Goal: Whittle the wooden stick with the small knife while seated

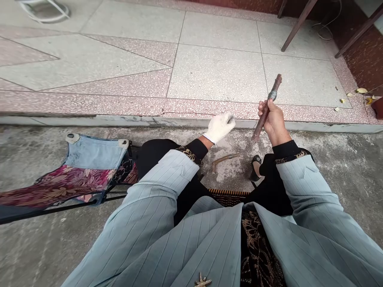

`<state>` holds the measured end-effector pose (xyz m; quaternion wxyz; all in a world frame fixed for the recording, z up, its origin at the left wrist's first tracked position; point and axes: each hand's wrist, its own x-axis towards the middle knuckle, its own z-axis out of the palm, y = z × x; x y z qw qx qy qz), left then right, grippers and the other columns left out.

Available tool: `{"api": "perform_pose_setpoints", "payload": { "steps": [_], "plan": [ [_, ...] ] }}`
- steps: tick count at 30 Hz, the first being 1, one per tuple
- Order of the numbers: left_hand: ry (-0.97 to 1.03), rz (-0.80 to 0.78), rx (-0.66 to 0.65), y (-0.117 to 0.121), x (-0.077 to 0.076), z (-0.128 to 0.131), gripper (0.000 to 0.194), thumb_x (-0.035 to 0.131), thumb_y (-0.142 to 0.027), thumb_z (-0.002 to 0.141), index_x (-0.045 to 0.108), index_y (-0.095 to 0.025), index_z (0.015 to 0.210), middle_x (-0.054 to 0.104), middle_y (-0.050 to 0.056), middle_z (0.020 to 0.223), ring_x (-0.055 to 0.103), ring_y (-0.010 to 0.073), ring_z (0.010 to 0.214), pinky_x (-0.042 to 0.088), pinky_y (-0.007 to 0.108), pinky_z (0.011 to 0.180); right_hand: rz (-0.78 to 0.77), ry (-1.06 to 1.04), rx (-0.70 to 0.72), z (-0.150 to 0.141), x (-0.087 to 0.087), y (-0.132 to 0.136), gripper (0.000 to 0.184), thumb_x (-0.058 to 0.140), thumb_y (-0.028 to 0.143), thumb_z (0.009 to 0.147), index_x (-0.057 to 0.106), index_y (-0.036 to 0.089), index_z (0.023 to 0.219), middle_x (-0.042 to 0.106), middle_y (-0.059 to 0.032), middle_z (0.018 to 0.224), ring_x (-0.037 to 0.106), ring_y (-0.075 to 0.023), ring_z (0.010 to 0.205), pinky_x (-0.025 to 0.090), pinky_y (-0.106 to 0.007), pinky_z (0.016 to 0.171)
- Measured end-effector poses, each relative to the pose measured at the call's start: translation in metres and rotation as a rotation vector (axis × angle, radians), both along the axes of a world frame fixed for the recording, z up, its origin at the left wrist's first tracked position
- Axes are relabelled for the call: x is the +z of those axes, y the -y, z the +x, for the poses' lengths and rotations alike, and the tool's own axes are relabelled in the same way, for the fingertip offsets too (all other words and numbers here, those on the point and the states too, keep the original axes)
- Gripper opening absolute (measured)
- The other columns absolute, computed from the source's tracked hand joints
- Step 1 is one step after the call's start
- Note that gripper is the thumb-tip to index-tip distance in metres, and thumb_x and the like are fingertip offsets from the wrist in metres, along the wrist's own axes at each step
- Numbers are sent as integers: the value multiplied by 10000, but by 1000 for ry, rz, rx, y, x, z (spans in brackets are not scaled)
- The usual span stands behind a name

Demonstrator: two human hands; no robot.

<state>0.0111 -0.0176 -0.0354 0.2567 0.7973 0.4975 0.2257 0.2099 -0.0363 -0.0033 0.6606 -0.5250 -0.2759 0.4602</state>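
The person's right hand (274, 124) has its fingers (262, 107) clenched around a slender brown wooden stick bound with grey cord (277, 84), held tilted above the rough grey concrete floor (335, 179). The left hand in a white knit glove (220, 127) is raised, its fingers (229, 119) bunched on nothing visible, near a short bent rusty-brown rod (224, 160) lying on the floor.

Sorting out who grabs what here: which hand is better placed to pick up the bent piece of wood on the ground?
Left, probably. The white-gloved left hand shows nothing in it and sits nearly above the bent piece of wood, while the right hand is gripping a wire-wrapped stick.
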Motion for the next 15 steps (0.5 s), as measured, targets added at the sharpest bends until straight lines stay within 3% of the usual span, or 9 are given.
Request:
{"api": "perform_pose_setpoints", "payload": {
  "steps": [3, 7, 11, 15],
  "plan": [
    [165, -71, 144, 0, -4, 3, 196, 457, -250, 869, 638, -177, 886, 665, 42, 729, 604, 178, 687, 406, 258, 626, -31, -67, -27, -4, -5, 0, 306, 532, 458, 935, 452, 215, 767, 618, -24, 804, 587, -96, 652, 474, -200, 506],
    [399, -250, 249, 3, -6, 7, 241, 369, -266, 915, 595, -183, 924, 552, -14, 555, 523, 139, 507, 410, 247, 553, -21, -32, -12, -7, -8, 0, 312, 548, 483, 918, 455, 221, 774, 626, -26, 809, 600, -107, 676, 482, -207, 511],
    [348, -222, 252, 0, -6, 5, 207, 406, -247, 896, 601, -186, 868, 584, 7, 607, 556, 152, 587, 418, 252, 583, -9, 30, 25, -4, -3, 0, 315, 611, 492, 876, 479, 217, 796, 655, -21, 821, 591, -101, 646, 465, -193, 476],
    [201, -103, 159, -3, -3, -5, 231, 413, -250, 902, 632, -177, 883, 659, 46, 754, 599, 178, 711, 418, 264, 639, -87, 116, 69, 9, 3, -1, 295, 654, 440, 859, 482, 207, 801, 683, -25, 843, 563, -78, 585, 409, -156, 425]
  ]
}}
